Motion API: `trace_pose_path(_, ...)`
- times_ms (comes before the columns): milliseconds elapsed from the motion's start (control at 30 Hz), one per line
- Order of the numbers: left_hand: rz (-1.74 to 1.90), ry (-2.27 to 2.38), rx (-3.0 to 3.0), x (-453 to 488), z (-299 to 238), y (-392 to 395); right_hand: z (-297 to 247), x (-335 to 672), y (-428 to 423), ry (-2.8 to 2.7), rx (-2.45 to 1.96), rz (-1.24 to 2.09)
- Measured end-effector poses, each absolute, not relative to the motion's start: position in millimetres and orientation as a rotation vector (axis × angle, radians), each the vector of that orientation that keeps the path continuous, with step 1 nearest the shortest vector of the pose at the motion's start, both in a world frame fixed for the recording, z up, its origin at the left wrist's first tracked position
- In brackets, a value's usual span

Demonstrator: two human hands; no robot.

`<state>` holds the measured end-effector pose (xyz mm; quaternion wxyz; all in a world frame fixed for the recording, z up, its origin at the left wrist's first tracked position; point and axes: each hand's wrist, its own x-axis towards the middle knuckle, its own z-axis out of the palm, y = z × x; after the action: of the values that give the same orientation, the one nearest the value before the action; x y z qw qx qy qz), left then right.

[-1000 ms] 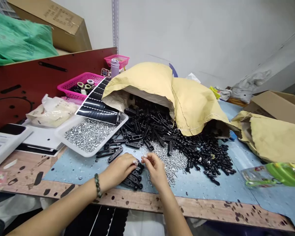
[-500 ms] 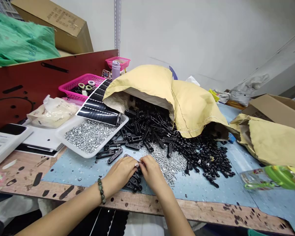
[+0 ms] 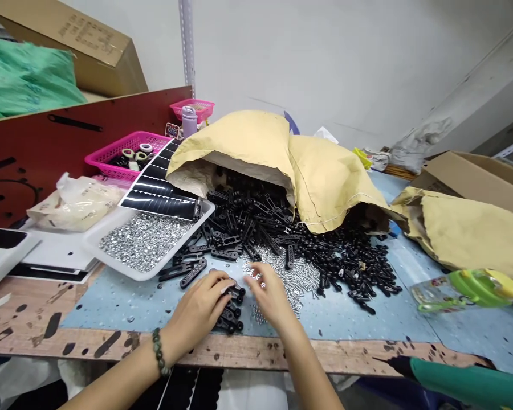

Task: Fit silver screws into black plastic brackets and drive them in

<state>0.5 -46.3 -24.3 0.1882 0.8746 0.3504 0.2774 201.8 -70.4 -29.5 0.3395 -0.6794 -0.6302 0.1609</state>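
My left hand [image 3: 200,304], with a beaded bracelet on its wrist, is closed around a black plastic part [image 3: 238,291] that shows partly past its fingertips. More black plastic parts [image 3: 229,322] lie in a small group under and beside this hand. To its right, my right hand [image 3: 270,293] has thumb and fingers apart, over the left edge of a pile of small silver screws [image 3: 303,279]. No item is visible between its fingers. Behind the hands spreads a heap of black plastic pieces [image 3: 260,222], spilling from yellow paper sacks [image 3: 248,134].
A white tray [image 3: 137,273] of small metal pieces stands left. Behind it is a pink basket [image 3: 111,142] with scissors [image 3: 134,155]. A green-lidded bottle [image 3: 465,290] lies on the right. A green electric screwdriver [image 3: 465,376] juts in at the lower right, tip pointing left.
My hands were together at the fingertips; the right has moved away to the right and its fingers have parted. The view has shifted, and the green screwdriver now shows at lower right.
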Motion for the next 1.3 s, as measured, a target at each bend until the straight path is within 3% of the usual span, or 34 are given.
trace_pose_path(200, 0.597, 0.761, 2.615, 64, -6, -22, -45, 262, -96, -1.478, -1.947, 0.217)
trace_pose_path(500, 0.572, 0.674, 2.552, 134, -26, 5, -45, 263, -96, -1.485, -1.873, 0.191)
trace_pose_path(767, 0.627, 0.716, 2.248, 111, 3, 19, -34, 239, -102, -1.435, -1.740, 0.344)
trace_pose_path(933, 0.657, 0.866, 2.000, 48, 16, 8, -27, 194, -103, -1.541, -1.566, 0.619)
trace_pose_path(1100, 0.743, 0.913, 1.867, -12, 1, -29, -22, 164, -100, -1.766, -1.505, 0.680)
trace_pose_path(1300, 0.733, 0.994, 2.105, -28, -26, -67, -22, 158, -97, -1.955, -1.483, 0.635)
